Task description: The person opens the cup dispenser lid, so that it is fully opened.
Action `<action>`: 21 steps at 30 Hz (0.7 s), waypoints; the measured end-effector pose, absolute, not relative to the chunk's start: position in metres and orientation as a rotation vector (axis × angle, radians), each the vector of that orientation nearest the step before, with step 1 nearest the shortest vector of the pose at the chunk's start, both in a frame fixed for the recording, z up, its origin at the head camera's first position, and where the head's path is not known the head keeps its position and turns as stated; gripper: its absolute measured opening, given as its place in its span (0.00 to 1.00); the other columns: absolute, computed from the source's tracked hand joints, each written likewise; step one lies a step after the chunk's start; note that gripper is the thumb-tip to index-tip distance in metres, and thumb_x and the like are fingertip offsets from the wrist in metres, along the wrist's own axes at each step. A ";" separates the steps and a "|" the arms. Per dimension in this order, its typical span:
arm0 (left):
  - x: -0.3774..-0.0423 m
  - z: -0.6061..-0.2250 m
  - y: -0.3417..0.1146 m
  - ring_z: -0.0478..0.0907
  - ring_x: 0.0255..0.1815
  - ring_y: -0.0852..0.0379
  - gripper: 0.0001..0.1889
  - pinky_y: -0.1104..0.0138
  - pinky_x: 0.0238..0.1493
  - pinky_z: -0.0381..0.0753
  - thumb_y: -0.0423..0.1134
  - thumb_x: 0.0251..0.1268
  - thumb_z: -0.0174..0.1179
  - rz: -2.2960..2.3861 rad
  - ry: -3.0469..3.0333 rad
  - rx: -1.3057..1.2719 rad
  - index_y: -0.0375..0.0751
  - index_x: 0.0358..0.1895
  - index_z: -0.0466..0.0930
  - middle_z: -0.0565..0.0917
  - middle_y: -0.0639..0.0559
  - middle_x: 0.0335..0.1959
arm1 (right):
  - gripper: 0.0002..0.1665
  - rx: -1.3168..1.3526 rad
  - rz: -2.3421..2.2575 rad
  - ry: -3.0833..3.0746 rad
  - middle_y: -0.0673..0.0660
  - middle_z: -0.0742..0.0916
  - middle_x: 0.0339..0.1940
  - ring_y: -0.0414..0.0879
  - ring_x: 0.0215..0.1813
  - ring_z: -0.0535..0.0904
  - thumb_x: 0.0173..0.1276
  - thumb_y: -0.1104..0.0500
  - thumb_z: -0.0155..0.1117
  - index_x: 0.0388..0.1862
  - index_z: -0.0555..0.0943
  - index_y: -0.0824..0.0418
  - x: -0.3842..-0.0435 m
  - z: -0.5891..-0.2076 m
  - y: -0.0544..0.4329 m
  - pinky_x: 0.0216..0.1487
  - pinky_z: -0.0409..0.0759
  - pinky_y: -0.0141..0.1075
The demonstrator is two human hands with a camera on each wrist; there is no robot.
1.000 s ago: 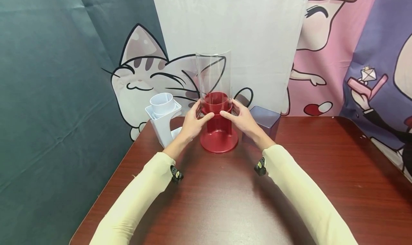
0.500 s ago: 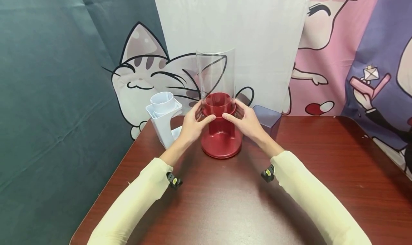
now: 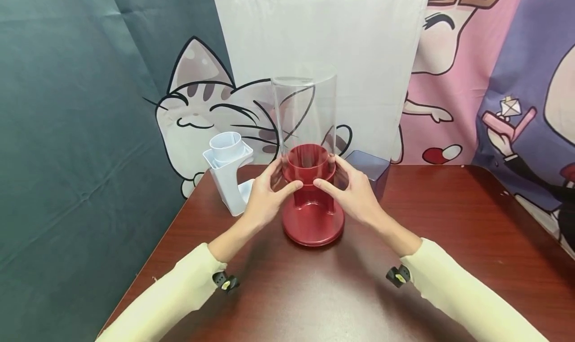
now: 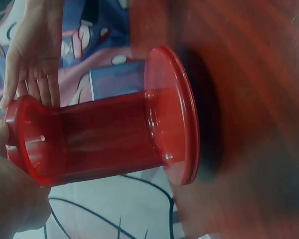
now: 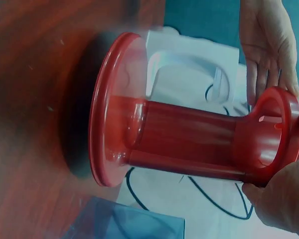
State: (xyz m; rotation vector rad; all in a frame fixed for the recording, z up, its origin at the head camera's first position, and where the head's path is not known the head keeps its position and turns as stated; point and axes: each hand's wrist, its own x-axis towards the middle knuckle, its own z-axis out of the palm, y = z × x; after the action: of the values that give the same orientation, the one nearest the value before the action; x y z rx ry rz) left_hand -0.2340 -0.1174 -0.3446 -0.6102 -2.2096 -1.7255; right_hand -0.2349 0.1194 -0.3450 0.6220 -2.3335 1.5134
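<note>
A red stand with a round base and a hollow collar carries a clear cylinder on its top. My left hand grips the collar from the left, thumb across the front and fingers round the side. Opposite it, my right hand holds the collar the same way. The left wrist view shows the red stand from the side, with a dark shadow under its base. From the right wrist, the stand shows its open underside at the collar. The cylinder is out of both wrist views.
To the left stands a white plastic holder with a round cup on top. A translucent blue-grey box is behind my right hand. All this is on a brown wooden table, backed by a cartoon-printed cloth.
Both hands have brought the red stand and clear cylinder nearer to me and slightly right. The white holder and the box have stayed in place.
</note>
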 end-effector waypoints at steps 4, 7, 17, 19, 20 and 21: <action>-0.219 -0.347 -0.117 0.71 0.77 0.54 0.44 0.58 0.75 0.71 0.36 0.67 0.75 -1.747 -2.231 -0.621 0.36 0.83 0.61 0.73 0.47 0.78 | 0.46 0.602 1.480 -2.330 0.55 0.81 0.74 0.49 0.74 0.77 0.68 0.48 0.79 0.81 0.71 0.56 -0.217 -0.347 0.121 0.72 0.77 0.49; -0.209 -0.348 -0.117 0.70 0.78 0.55 0.45 0.56 0.75 0.71 0.36 0.66 0.75 -1.748 -2.255 -0.624 0.36 0.83 0.61 0.72 0.48 0.78 | 0.47 0.579 1.451 -2.324 0.56 0.81 0.73 0.50 0.74 0.77 0.66 0.50 0.81 0.80 0.72 0.58 -0.205 -0.350 0.123 0.73 0.76 0.52; -0.188 -0.355 -0.116 0.68 0.79 0.55 0.46 0.60 0.74 0.70 0.38 0.66 0.76 -1.769 -2.318 -0.608 0.40 0.84 0.60 0.71 0.51 0.79 | 0.47 0.570 1.510 -2.316 0.57 0.82 0.72 0.50 0.72 0.80 0.62 0.55 0.85 0.78 0.74 0.59 -0.185 -0.358 0.128 0.67 0.80 0.45; -0.188 -0.355 -0.115 0.69 0.79 0.55 0.46 0.61 0.75 0.70 0.37 0.65 0.77 -1.774 -2.312 -0.612 0.40 0.83 0.61 0.72 0.51 0.79 | 0.47 0.567 1.515 -2.315 0.57 0.82 0.72 0.50 0.72 0.79 0.62 0.56 0.85 0.78 0.74 0.59 -0.184 -0.359 0.129 0.67 0.80 0.44; -0.188 -0.356 -0.115 0.69 0.78 0.55 0.46 0.61 0.75 0.70 0.37 0.65 0.77 -1.776 -2.310 -0.614 0.40 0.83 0.62 0.72 0.51 0.78 | 0.46 0.565 1.514 -2.317 0.57 0.82 0.72 0.51 0.72 0.79 0.62 0.56 0.85 0.78 0.74 0.59 -0.184 -0.359 0.130 0.67 0.80 0.44; -0.187 -0.356 -0.114 0.69 0.78 0.55 0.46 0.61 0.74 0.70 0.37 0.65 0.77 -1.776 -2.311 -0.614 0.41 0.83 0.62 0.72 0.51 0.78 | 0.46 0.561 1.514 -2.320 0.58 0.82 0.72 0.51 0.72 0.79 0.62 0.56 0.85 0.77 0.75 0.59 -0.183 -0.360 0.130 0.67 0.80 0.44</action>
State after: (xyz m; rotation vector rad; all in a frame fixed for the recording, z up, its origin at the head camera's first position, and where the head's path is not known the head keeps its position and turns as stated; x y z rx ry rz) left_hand -0.1874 -0.1144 -0.3557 -0.6139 -2.3109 -1.7764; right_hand -0.1834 0.1302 -0.3598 0.5612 -2.3201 1.5138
